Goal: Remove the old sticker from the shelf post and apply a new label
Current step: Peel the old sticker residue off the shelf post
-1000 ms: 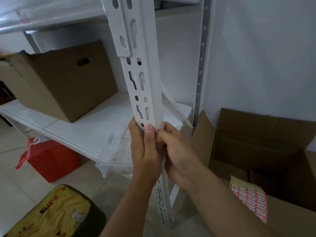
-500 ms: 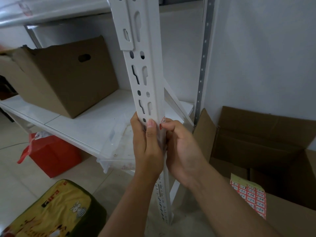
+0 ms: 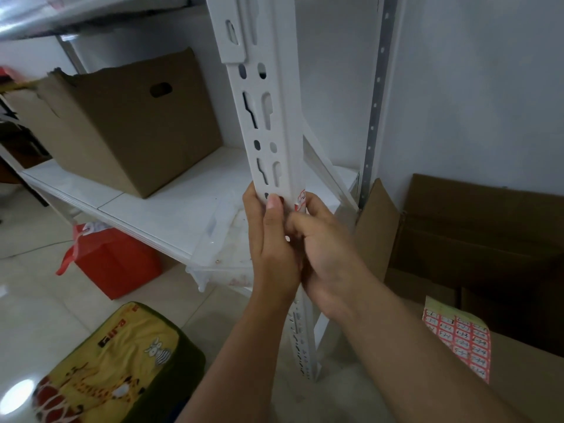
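A white slotted shelf post (image 3: 268, 123) runs down the middle of the view. My left hand (image 3: 271, 245) grips the post from the left, its thumb lying up the front face. My right hand (image 3: 323, 248) is at the post's right edge, its fingertips pinching a small red-and-white sticker (image 3: 300, 199) that sits on that edge. Most of the sticker is hidden behind my fingers. A sheet of red-and-white labels (image 3: 457, 334) lies on a cardboard box at the lower right.
A brown cardboard box (image 3: 122, 123) stands on the white shelf (image 3: 171, 203). Open cardboard boxes (image 3: 476, 239) stand against the wall at the right. On the floor are a red bag (image 3: 116, 264) and a yellow-green cushion (image 3: 116, 370).
The view has shifted slightly, so the post and hands sit a little lower. My right fingers have worked at the sticker on the post's edge; a bit more of it shows now.
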`<action>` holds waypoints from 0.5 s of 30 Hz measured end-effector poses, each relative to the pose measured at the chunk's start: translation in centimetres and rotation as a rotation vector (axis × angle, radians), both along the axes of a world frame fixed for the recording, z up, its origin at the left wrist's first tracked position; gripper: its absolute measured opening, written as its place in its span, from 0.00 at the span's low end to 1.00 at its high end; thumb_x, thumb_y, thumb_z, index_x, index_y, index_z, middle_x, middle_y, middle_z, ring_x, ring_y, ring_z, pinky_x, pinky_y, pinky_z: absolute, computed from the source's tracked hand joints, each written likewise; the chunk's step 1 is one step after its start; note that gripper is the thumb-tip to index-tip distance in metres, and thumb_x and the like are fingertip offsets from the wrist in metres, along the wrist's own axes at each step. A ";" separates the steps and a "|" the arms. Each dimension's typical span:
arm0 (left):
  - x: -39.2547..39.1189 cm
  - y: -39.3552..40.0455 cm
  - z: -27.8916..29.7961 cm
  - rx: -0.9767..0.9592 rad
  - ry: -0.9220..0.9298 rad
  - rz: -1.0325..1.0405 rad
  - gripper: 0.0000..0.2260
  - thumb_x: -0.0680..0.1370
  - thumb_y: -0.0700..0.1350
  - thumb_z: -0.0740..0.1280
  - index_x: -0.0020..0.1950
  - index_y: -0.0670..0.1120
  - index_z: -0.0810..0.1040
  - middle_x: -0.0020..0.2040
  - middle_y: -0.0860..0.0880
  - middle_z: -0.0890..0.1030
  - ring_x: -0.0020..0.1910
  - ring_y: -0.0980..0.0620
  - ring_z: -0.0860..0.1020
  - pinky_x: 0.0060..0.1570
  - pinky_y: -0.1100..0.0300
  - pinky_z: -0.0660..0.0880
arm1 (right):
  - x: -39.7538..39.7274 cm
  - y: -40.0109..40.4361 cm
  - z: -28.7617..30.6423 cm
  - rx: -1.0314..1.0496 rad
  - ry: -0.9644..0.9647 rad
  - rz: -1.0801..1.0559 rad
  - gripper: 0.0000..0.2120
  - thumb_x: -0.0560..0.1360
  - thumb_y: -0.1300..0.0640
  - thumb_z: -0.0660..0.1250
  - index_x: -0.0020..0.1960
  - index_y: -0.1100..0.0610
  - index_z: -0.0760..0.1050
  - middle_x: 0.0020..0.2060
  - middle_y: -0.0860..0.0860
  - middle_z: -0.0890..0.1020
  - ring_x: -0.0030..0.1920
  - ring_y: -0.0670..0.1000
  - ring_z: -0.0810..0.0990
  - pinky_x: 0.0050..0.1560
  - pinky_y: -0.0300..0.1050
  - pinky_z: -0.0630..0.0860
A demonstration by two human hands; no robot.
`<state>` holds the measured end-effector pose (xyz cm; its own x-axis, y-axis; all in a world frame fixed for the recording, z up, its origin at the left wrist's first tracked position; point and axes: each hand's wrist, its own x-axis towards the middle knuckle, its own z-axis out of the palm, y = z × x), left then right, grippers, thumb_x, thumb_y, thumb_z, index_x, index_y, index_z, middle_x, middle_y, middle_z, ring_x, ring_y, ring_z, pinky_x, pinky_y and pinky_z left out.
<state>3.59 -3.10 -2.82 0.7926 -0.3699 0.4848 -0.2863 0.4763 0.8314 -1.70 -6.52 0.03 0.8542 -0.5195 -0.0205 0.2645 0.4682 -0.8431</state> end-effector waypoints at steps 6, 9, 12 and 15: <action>0.3 0.3 0.2 -0.024 0.063 -0.078 0.16 0.81 0.46 0.52 0.63 0.38 0.67 0.49 0.46 0.78 0.49 0.53 0.79 0.49 0.62 0.75 | -1.1 -0.5 0.2 0.146 -0.079 0.146 0.17 0.79 0.55 0.55 0.60 0.58 0.79 0.53 0.54 0.84 0.54 0.50 0.83 0.52 0.42 0.78; 0.1 0.2 0.2 -0.023 0.086 -0.055 0.17 0.80 0.47 0.53 0.63 0.38 0.67 0.51 0.44 0.77 0.52 0.50 0.78 0.51 0.59 0.75 | -0.9 -0.5 0.2 0.148 -0.071 0.122 0.17 0.79 0.55 0.56 0.62 0.58 0.78 0.55 0.55 0.83 0.56 0.50 0.82 0.53 0.42 0.78; -0.1 0.1 0.3 -0.021 0.081 -0.058 0.19 0.80 0.46 0.53 0.66 0.36 0.65 0.53 0.42 0.75 0.53 0.50 0.77 0.50 0.61 0.75 | -0.7 -0.6 0.3 0.174 -0.089 0.122 0.17 0.78 0.57 0.56 0.61 0.59 0.78 0.55 0.55 0.83 0.55 0.51 0.82 0.47 0.40 0.79; -0.3 0.0 0.4 -0.025 0.078 -0.063 0.19 0.80 0.45 0.52 0.66 0.35 0.63 0.51 0.45 0.76 0.50 0.55 0.78 0.48 0.65 0.75 | -0.9 -0.8 0.6 0.184 -0.125 0.143 0.16 0.78 0.60 0.56 0.59 0.60 0.79 0.54 0.56 0.84 0.54 0.50 0.83 0.44 0.37 0.79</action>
